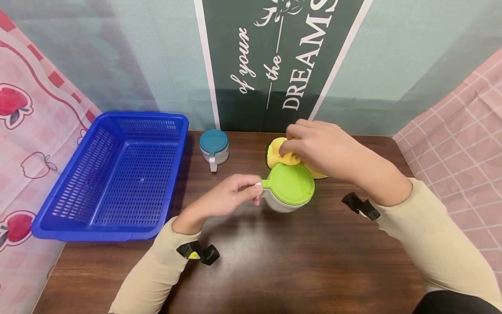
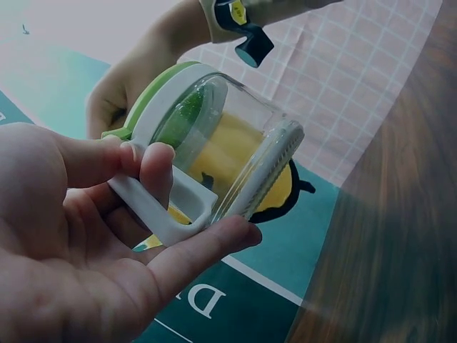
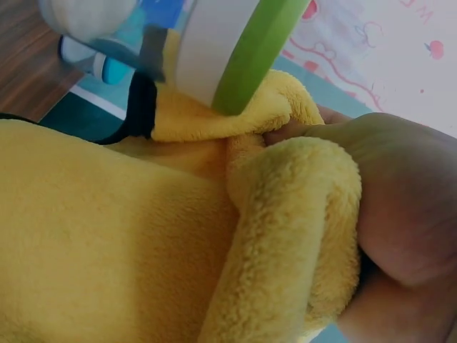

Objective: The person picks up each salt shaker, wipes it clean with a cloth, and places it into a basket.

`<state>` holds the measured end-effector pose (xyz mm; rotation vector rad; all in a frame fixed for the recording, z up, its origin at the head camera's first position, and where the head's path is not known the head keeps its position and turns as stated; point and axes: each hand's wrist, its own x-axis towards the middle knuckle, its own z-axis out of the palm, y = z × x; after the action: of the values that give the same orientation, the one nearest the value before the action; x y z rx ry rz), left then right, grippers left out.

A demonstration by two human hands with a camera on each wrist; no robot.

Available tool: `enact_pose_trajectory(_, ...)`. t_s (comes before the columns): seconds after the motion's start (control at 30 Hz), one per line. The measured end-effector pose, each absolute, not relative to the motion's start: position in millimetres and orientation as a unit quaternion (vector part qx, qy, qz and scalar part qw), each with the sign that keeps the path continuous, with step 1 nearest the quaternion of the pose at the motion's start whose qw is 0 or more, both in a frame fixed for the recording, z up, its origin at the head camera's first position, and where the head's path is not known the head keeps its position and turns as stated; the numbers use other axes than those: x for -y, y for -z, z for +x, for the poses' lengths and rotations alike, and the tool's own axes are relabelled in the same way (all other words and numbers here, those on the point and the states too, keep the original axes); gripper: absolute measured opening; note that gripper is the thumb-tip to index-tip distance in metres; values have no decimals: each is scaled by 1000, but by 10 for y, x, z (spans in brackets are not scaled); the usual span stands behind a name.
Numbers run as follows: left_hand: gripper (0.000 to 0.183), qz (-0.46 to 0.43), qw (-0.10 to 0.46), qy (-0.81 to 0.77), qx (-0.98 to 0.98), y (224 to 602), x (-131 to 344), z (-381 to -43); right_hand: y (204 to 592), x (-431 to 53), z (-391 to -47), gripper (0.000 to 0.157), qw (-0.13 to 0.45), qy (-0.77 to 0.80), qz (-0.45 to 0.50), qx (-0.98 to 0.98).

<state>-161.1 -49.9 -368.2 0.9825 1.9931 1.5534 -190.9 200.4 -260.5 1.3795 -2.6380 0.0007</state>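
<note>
The left hand (image 1: pixel 231 194) had fingers clamped on the looped handle (image 2: pixel 171 231) of a round, clear jar (image 2: pixel 228 136) (green-lidded, mind); the right hand (image 1: pixel 319 148) gripped bunched, fluffy cloth (image 3: pixel 164 229).

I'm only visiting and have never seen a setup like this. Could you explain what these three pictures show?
Happily. There is no machine here: a person is working with two bare hands. The widest picture comes from a camera worn on the head, looking forward and down. The other two come from a camera on each wrist, so they show the work close up. The left hand holds a green-lidded jar by its handle. The right hand holds a bunched yellow cloth close to that jar. On the brown table are a blue basket and a blue-lidded jar.
</note>
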Motion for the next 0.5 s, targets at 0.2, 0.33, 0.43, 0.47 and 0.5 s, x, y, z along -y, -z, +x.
enact_pose_trajectory(0.2,25,353,213,-559,-720,3681,496,-1602,2597,-1896,-1906,38,81,1,471,878)
enact_pose_trajectory(0.33,25,357,210,-555,-721,3684,491,-1600,2596,-1837,-1905,37,82,-5,485,870)
enact_pose_trajectory(0.43,25,359,207,-553,-723,3687,488,-1600,2595,-1795,-1895,38,82,-7,492,867)
enact_pose_trajectory(0.47,25,360,207,-552,-723,3688,487,-1601,2596,-1781,-1891,39,83,-7,494,865)
enact_pose_trajectory(0.5,26,360,207,-552,-723,3687,485,-1601,2599,-1768,-1886,39,84,-7,496,864)
